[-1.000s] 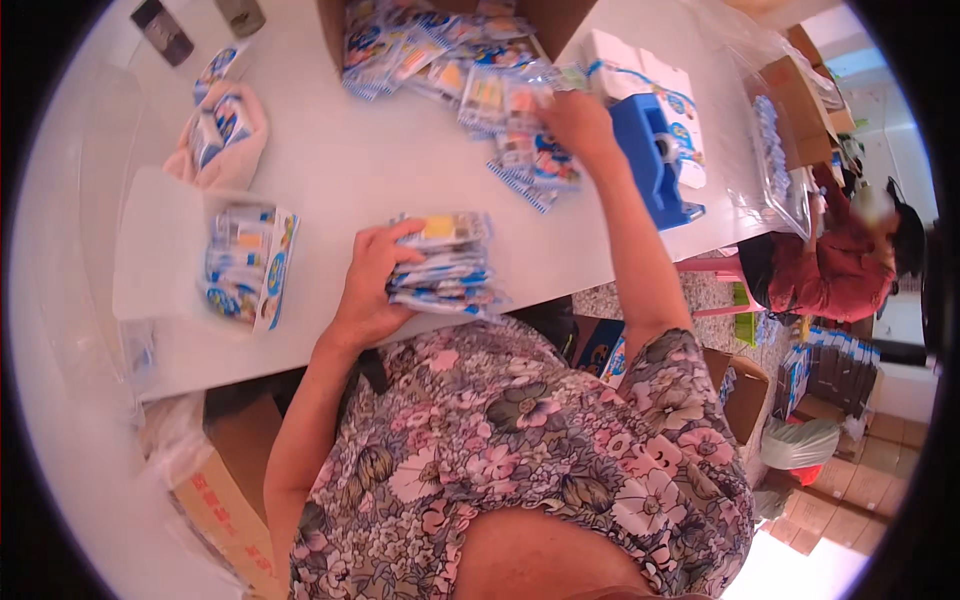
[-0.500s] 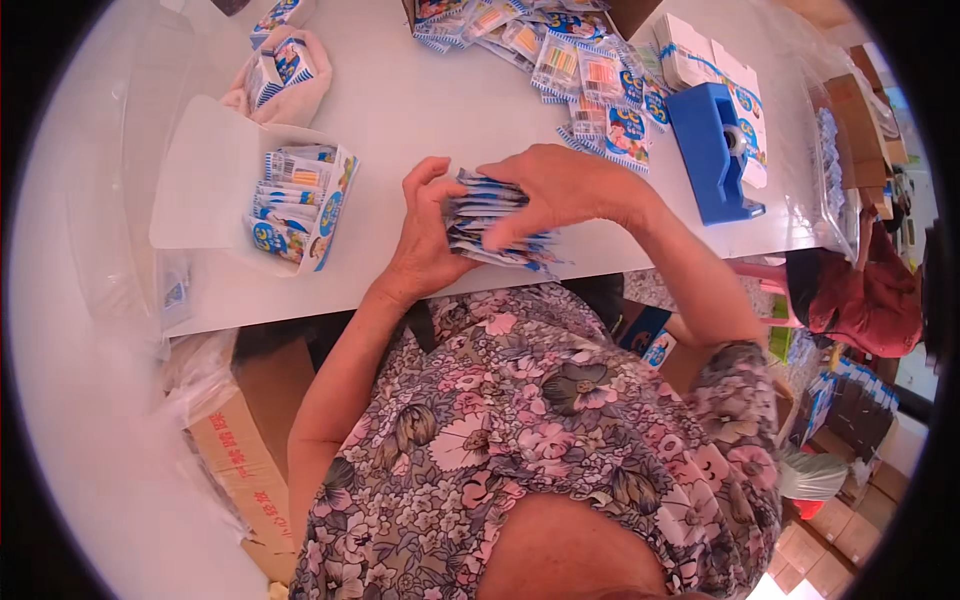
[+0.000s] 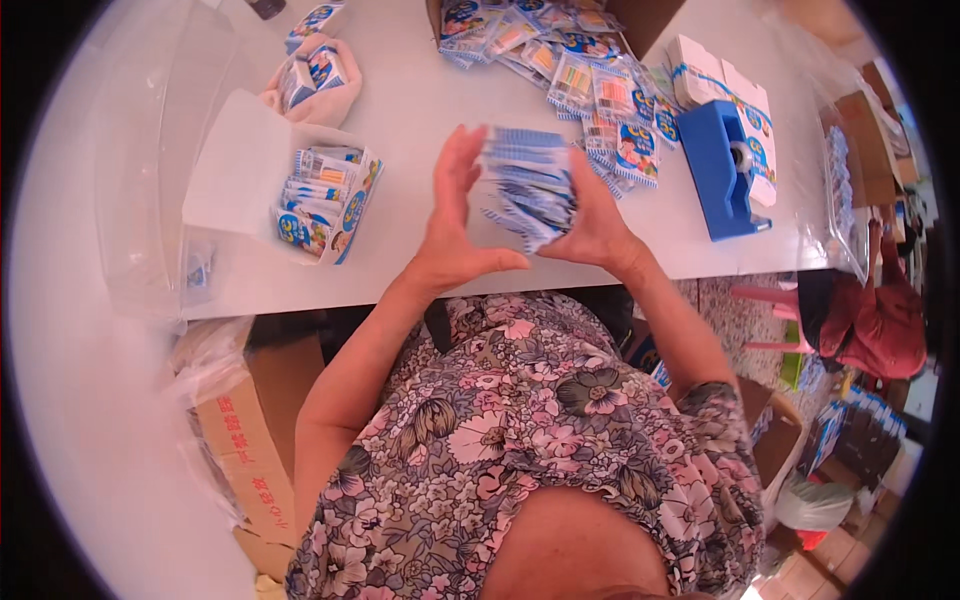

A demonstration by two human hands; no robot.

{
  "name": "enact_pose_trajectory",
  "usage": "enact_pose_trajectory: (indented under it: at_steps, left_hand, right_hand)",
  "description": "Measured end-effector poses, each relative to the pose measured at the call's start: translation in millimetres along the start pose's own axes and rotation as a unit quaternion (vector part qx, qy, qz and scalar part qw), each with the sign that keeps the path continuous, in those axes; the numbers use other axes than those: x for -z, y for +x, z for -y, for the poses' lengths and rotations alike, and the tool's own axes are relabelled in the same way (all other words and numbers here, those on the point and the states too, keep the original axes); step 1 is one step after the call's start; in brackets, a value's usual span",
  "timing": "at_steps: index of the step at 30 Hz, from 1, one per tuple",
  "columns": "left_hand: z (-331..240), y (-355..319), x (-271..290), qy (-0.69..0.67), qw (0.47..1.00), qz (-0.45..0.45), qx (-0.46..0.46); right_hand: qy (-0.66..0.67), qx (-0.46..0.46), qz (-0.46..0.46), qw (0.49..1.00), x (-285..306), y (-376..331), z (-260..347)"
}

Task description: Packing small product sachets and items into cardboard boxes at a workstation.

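A thick stack of small blue-and-white striped packets [image 3: 528, 180] is raised just above the near part of the white table [image 3: 420, 120]. My right hand [image 3: 602, 222] grips the stack along its right side, with the fingers partly hidden behind it. Beside the stack's left edge is my left hand [image 3: 448, 232], its thumb stretched out below the packets and its fingers apart, slightly blurred. A gap shows between the left palm and the stack. Further left stands an open white carton [image 3: 232, 178] holding rows of similar packets [image 3: 322, 195].
Loose packets [image 3: 598, 95] spill from a cardboard box [image 3: 657, 22] at the far side. A blue tape dispenser [image 3: 712, 175] and flat white cartons [image 3: 725, 85] lie right. A pink cloth holder [image 3: 335, 103] with packets is far left. Another person in red [image 3: 880, 325] sits at right.
The stack has come up and tilted, its striped ends now facing up. My right hand has shifted from over its top to its right side; my left hand has spread away from it.
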State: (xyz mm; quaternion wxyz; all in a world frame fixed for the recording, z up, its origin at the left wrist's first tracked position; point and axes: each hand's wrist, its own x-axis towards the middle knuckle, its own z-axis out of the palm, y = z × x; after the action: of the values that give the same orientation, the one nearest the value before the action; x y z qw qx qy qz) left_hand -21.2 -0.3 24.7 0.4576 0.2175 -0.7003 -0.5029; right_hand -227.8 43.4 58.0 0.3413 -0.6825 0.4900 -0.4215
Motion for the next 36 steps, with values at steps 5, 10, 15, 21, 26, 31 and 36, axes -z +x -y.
enact_pose_trajectory:
  at_steps: [5,10,15,21,26,31,36]
  left_hand:
    - [34,-2,-30,-0.102,0.99,0.065,0.078]
    - [29,-9,-26,-0.142,0.985,0.06,0.078]
    - [-45,-43,19,0.319,0.942,-0.052,-0.094]
    - [-51,-90,118,0.433,0.828,-0.355,-0.017]
    - [-27,-73,131,0.159,0.914,-0.361,0.092]
    - [-23,-76,128,0.194,0.907,-0.361,0.093]
    - [-42,-80,119,0.442,0.824,-0.349,-0.059]
  right_hand:
    - [0.241,-0.136,0.058,0.959,-20,-20,-80]
    - [0.248,-0.101,-0.018,0.963,-29,-18,-36]
    - [0.141,-0.105,0.004,0.984,-29,30,-2]
    - [-0.044,0.047,0.087,0.994,-97,134,106]
    - [-0.352,0.02,0.201,0.914,-172,183,118]
    - [-0.377,0.078,0.218,0.897,-200,187,93]
    - [-0.344,0.034,0.276,0.897,-186,180,108]
